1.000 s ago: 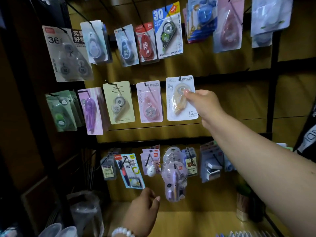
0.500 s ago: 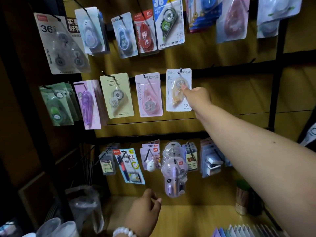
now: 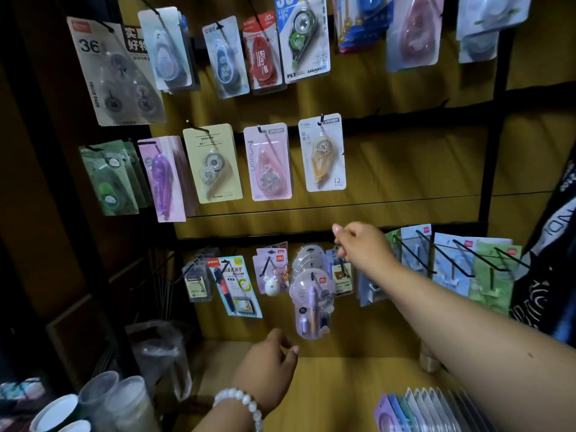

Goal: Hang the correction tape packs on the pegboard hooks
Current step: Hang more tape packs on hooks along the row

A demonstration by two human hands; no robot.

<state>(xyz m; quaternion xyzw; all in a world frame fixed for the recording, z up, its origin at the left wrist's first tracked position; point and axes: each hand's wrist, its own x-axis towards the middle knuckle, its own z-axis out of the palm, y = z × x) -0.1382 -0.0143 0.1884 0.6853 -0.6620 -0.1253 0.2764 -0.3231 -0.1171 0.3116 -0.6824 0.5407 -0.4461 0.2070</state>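
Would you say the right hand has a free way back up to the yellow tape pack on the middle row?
Probably yes. The right hand is below the yellow tape pack, holding nothing, and only bare board lies between them. The pack hangs at the row's right end, with nothing in front of it.

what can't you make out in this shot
Head view only:
- Top-row packs: tops cut off by the upper edge.
- Card stack: cut off by the bottom edge.
- Small print on the yellow pack: too small to read.
- Left hand: palm faces away, so any contents are hidden.
- Left shelves: too dark.
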